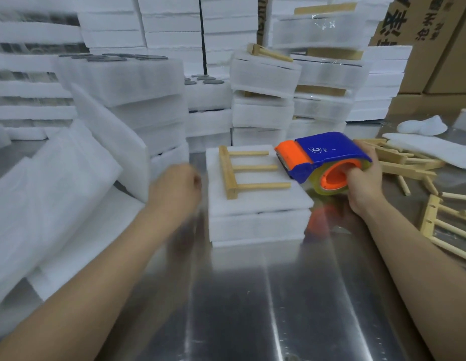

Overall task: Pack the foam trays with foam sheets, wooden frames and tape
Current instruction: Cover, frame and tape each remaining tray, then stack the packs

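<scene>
The right hand (364, 178) is clamped on a blue and orange plastic tape dispenser (328, 155), thumb hooked into the orange core of its clear tape roll (328, 188), holding it just above the right edge of a white foam sheet (260, 201). That sheet caps a low stack of white foam trays (258, 227) at the middle of the shiny metal table (252, 295). A pale wooden frame with three dowel prongs (239, 170) lies flat on the sheet, prongs pointing right. The left hand (175, 183), blurred, hangs just left of the stack with fingers curled together, nothing visible in it. Loose white foam sheets (57, 191) lean at the left; more wooden frames (409, 162) lie scattered at the right; tall piles of packed foam trays (263, 74) stand at the far side
</scene>
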Tool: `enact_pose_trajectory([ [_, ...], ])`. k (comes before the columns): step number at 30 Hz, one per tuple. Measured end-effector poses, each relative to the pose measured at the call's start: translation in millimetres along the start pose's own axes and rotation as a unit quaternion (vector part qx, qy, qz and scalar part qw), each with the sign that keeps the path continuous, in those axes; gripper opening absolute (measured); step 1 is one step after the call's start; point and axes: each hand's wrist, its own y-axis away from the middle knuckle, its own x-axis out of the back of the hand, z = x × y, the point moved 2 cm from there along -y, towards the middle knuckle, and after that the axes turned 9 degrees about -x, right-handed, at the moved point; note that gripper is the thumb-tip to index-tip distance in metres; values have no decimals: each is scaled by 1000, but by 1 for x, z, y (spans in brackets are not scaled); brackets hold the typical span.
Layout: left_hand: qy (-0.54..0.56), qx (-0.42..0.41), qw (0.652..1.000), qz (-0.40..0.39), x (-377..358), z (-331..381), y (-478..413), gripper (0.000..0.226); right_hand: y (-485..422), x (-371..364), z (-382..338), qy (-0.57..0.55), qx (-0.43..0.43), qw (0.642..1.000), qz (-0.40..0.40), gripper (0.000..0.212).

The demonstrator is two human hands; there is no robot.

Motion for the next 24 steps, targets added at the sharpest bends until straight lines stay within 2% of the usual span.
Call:
enact_pose_trajectory([
  [2,13,3,994,104,21,17,-17,26,2,-1,-2,4,-4,1000,-9,51],
  [3,8,6,993,122,28,31,-30,29,2,0,-3,6,-6,1000,-12,52],
  [5,-6,-6,998,64,25,65,-57,32,3,3,-4,19,-9,1000,-13,53],
  [7,-14,-10,998,-65,3,92,-69,41,4,6,-5,42,-6,999,-11,59],
  [9,-84,-1,983,-163,-19,101,-68,49,2,11,-10,44,-2,999,-7,68],
  [11,-144,-7,975,-171,-27,99,-66,51,-2,17,-19,74,13,997,-14,73],
  [14,-132,6,978,-161,-28,95,-66,58,-11,24,-32,191,53,979,-46,81],
  [17,-144,19,975,-170,-29,94,-69,67,-18,37,-42,260,80,962,-19,83],
  [19,-142,21,973,-179,-29,95,-69,71,-23,58,-43,225,82,970,48,75],
  [22,-155,24,973,-171,-30,95,-69,74,-23,84,-35,83,43,991,92,36],
  [24,-169,24,971,-167,-31,97,-68,74,-21,85,-35,104,62,985,124,23],
])
